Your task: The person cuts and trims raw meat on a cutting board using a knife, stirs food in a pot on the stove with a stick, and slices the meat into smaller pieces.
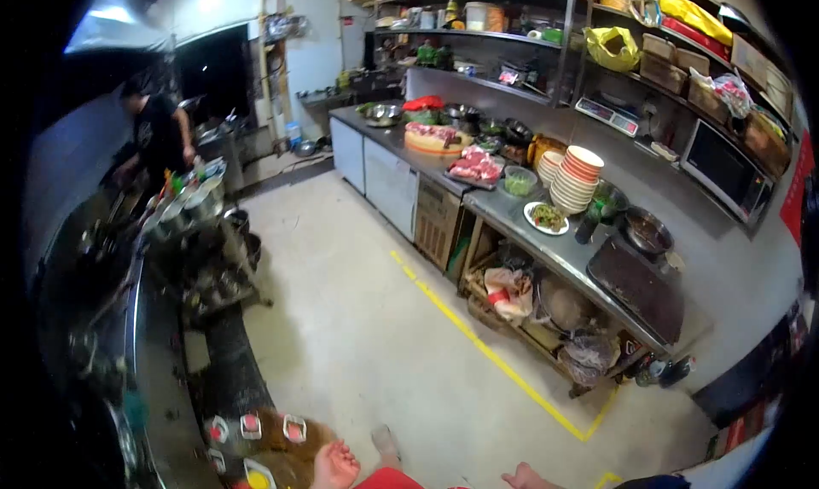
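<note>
My left hand (pixel 335 466) is at the bottom edge with its fingers loosely curled and nothing seen in it. Just left of it stands a round brown tub or stand (pixel 316 439), with several white containers (pixel 294 428) that have red or yellow tops. My right hand (pixel 526 477) shows at the bottom, partly cut off, thumb apart from the fingers and no object visible in it. Between the hands is a patch of red cloth (pixel 388 479), with a shoe (pixel 386 445) on the floor beyond.
Along the right, a steel counter (pixel 503 206) bears stacked bowls (pixel 573 182), a plate of greens (pixel 546 218) and raw meat (pixel 476 165). Yellow tape (pixel 482 347) marks the pale floor. Cooking equipment (pixel 213 267) lines the left, where another person (pixel 159 135) stands.
</note>
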Tool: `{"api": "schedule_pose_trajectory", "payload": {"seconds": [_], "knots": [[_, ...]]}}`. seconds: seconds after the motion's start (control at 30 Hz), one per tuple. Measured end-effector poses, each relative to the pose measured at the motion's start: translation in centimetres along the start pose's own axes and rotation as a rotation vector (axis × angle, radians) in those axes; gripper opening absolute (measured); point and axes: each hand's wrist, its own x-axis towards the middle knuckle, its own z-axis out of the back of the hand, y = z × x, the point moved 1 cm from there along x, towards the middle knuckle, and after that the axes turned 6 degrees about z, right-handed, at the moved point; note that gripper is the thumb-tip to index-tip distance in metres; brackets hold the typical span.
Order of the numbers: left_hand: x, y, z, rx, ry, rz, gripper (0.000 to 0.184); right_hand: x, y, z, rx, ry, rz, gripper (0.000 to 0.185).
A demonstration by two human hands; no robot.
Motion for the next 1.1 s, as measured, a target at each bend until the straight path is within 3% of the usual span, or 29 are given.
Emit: {"api": "schedule_pose_trajectory", "payload": {"seconds": [0.07, 0.1, 0.13, 0.2, 0.27, 0.53, 0.63, 0.77, 0.83, 0.87, 0.93, 1.0, 1.07, 1.1], "knots": [[7.4, -6.0, 0.5, 0.013, 0.161, 0.045, 0.016, 4.7, 3.8, 3.1, -0.009, 0.008, 0.025, 0.088], [10.3, -9.2, -1.0, -0.051, 0.072, -0.010, 0.015, 7.2, 5.6, 4.5, 0.000, -0.014, 0.008, 0.088], [11.5, -11.5, -4.0, -0.118, -0.027, -0.059, 0.014, 9.3, 7.2, 6.0, -0.086, -0.016, 0.050, 0.082], [13.4, -16.0, -9.9, -0.023, 0.030, -0.072, 0.014, 12.9, 10.3, 8.1, -0.163, -0.003, 0.067, 0.079], [15.1, -20.6, -16.6, 0.036, 0.054, -0.101, 0.012, 16.4, 15.7, 11.9, -0.084, -0.114, 0.040, 0.091], [29.6, -26.9, -39.0, 0.082, 0.149, 0.111, 0.014, 29.6, 29.4, 26.4, 0.150, -0.316, 0.103, 0.093], [35.6, -29.8, -46.3, 0.088, 0.157, 0.037, 0.013, 38.2, 36.6, 35.2, 0.221, -0.318, 0.134, 0.093], [42.9, -36.6, -52.3, 0.001, 0.232, 0.116, 0.016, 50.2, 47.8, 47.7, -0.006, -0.428, 0.478, 0.091], [44.2, -39.7, -56.1, -0.025, 0.247, 0.014, 0.018, 53.1, 54.3, 54.5, -0.004, -0.394, 0.567, 0.087], [46.4, -41.6, -57.3, -0.039, 0.379, 0.052, 0.019, 54.9, 56.9, 57.9, 0.028, -0.393, 0.640, 0.085], [47.5, -43.0, -61.5, -0.036, 0.311, -0.092, 0.021, 57.9, 60.7, 62.5, 0.056, -0.385, 0.687, 0.083], [52.3, -45.6, -62.3, -0.013, 0.321, -0.079, 0.022, 61.3, 64.2, 66.8, 0.023, -0.284, 0.707, 0.092], [57.5, -47.7, -64.9, 0.022, 0.334, -0.063, 0.022, 65.5, 66.7, 69.7, 0.392, -0.087, 0.674, 0.100], [59.7, -48.9, -67.6, 0.013, 0.210, -0.038, 0.022, 66.4, 68.5, 72.4, 0.479, -0.100, 0.716, 0.106]]}}
